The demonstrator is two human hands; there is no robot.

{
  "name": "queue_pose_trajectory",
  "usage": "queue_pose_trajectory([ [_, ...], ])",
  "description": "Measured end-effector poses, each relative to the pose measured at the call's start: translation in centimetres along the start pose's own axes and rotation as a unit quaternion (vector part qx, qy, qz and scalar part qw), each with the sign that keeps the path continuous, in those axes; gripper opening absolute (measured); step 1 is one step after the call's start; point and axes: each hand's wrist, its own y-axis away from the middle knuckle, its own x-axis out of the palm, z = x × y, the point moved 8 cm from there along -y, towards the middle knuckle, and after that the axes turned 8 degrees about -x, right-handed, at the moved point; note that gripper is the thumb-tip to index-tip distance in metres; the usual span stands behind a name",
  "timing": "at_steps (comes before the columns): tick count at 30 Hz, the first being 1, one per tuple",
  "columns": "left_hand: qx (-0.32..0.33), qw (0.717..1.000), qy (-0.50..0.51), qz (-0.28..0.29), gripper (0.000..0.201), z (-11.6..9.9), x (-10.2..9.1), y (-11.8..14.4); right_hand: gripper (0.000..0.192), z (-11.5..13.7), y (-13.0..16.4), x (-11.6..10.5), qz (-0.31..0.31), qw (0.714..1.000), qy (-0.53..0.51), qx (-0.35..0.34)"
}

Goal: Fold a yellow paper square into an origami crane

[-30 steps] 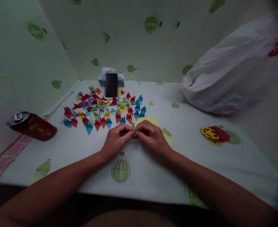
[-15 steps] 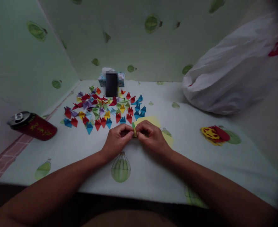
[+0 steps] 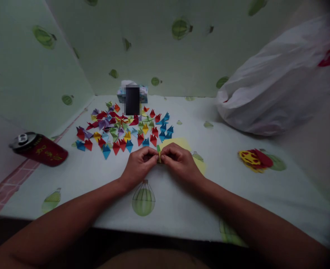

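While the small green paper piece point(image 3: 159, 153) sat pinched between both hands at the middle of the worktop point(image 3: 181, 209), almost nothing had shifted over the last second: the left hand point(image 3: 139, 164) and right hand point(image 3: 178, 161) stayed knuckle to knuckle, fingertips pressed on the strip, which suggested a crease being firmed rather than a new fold begun. Under the right hand lay a yellow sheet point(image 3: 181, 143). Beyond spread the folded paper pieces point(image 3: 122, 129) in many colours, with a red can point(image 3: 38, 149) lying well to the left and a white plastic bag point(image 3: 277, 86) to the right.
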Motion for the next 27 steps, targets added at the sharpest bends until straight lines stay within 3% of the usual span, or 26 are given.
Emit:
queue_pose_trajectory([
  [27,0.021,1.000,-0.020,0.001,0.008,-0.20,0.02,-0.03,0.011,-0.32,-0.15,0.11,0.017,0.999,-0.029,0.015],
])
